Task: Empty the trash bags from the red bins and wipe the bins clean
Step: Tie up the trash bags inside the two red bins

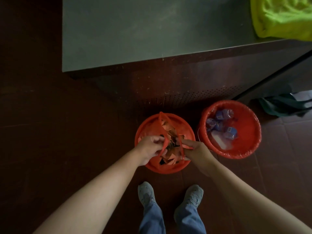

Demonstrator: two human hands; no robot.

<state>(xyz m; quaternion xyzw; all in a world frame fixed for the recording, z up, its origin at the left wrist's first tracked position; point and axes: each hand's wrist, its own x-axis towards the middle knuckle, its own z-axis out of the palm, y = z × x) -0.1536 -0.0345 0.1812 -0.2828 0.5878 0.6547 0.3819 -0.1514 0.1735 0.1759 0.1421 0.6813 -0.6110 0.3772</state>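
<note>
Hands: left hand (pixel 149 147) and right hand (pixel 195 149) pinch opposite bag (pixel 163 119) edges above left bin (pixel 167 170); lift likely straight up; right bin (pixel 251 132) nearer right hand.

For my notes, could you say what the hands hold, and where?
The left hand and right hand grip the red trash bag by its gathered rim.
</note>
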